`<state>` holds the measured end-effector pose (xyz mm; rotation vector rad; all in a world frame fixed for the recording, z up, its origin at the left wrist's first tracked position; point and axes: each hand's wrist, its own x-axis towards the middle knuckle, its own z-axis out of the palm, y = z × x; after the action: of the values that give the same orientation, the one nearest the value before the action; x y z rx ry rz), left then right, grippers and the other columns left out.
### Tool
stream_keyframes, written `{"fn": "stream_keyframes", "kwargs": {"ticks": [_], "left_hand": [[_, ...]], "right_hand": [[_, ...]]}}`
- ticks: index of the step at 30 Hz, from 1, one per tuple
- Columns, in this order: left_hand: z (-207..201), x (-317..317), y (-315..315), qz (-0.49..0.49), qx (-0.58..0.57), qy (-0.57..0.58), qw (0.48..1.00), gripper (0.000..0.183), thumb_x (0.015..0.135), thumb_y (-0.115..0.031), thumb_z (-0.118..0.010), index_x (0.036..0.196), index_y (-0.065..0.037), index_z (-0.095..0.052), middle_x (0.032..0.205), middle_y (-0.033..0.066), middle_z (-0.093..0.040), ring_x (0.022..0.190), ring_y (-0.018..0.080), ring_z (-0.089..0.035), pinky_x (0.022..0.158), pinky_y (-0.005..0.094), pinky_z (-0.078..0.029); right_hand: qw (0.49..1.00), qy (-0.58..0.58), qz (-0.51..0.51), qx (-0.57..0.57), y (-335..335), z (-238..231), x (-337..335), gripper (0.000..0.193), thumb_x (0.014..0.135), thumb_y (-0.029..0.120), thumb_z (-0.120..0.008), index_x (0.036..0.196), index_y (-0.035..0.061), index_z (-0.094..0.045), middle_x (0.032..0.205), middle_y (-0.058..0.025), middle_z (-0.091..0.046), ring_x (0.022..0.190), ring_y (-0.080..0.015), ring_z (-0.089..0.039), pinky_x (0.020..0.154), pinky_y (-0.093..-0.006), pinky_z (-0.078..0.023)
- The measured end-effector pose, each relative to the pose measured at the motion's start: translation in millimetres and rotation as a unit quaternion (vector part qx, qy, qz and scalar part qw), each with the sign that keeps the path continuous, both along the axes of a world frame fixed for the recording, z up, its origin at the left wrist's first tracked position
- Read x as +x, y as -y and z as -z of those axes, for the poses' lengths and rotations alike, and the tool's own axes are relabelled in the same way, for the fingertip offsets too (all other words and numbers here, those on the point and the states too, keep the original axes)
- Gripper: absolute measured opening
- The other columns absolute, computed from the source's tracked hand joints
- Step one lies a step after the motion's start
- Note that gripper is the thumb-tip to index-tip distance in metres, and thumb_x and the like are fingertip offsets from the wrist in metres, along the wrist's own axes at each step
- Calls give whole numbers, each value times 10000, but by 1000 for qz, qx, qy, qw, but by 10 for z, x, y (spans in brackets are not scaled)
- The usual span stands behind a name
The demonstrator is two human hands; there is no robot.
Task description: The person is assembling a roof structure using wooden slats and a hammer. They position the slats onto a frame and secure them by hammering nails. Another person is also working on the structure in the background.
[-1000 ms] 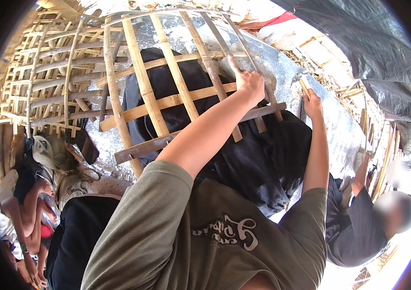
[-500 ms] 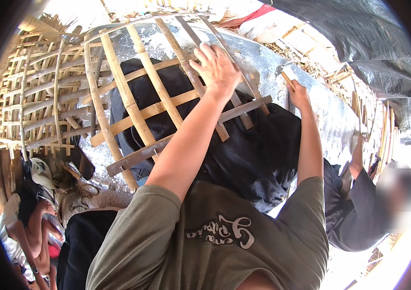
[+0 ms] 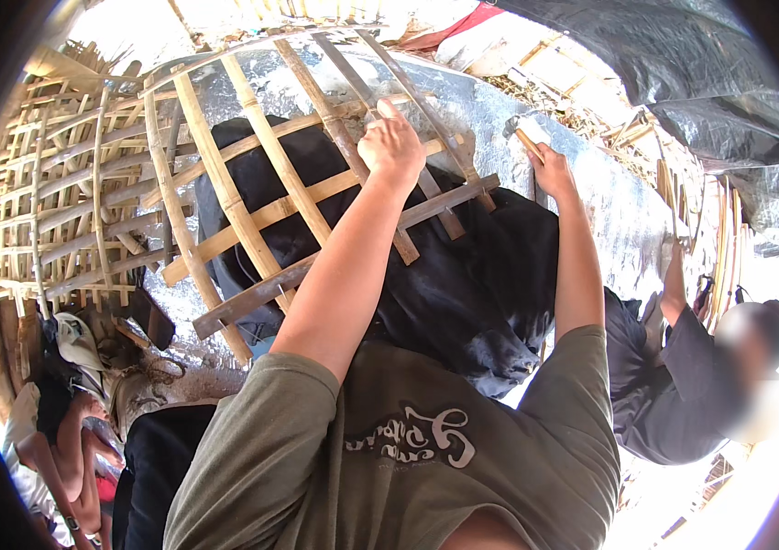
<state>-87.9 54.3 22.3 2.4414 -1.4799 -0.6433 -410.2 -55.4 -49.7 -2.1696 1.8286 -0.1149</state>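
My left hand [image 3: 391, 147] is raised and closed over a slat of a bamboo lattice frame [image 3: 252, 220] that lies tilted over a black cloth bundle [image 3: 481, 275]. My right hand [image 3: 550, 170] is up beside the frame's right end, gripping the wooden handle of a small hammer [image 3: 520, 133]. The hammer's metal head sits against a shiny silver sheet [image 3: 609, 202]. My olive T-shirt [image 3: 408, 458] fills the lower part of the view.
More bamboo lattice frames [image 3: 60, 211] are stacked at the left. A person in dark clothes [image 3: 683, 385] bends at the right with a hand on the silver sheet. Another person [image 3: 50, 440] sits at the lower left. Dark tarpaulin [image 3: 683, 64] hangs at the upper right.
My left hand has slid from the lattice's right edge to a slat nearer its middle. My right hand with the hammer has shifted slightly left.
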Motion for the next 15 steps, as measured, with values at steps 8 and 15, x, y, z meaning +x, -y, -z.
{"fn": "stream_keyframes", "kwargs": {"ticks": [8, 15], "left_hand": [[64, 2, -30, 10, -38, -43, 998, 727, 893, -214, -580, 1454, 124, -263, 1050, 265, -688, 953, 384, -705, 853, 454, -573], [-165, -31, -62, 43, -50, -37, 997, 740, 901, -250, -579, 1478, 94, -267, 1110, 281, -661, 1034, 404, -675, 906, 457, -553]], "right_hand": [[1000, 12, -12, -6, -5, -27, 7, 298, 989, 370, -566, 1138, 119, -626, 976, -231, -684, 931, -418, -659, 805, -503, -510], [999, 29, 1, -22, -27, 2, -37, 286, 986, 357, -575, 1098, 99, -629, 975, -230, -682, 930, -424, -652, 797, -510, -505]]}}
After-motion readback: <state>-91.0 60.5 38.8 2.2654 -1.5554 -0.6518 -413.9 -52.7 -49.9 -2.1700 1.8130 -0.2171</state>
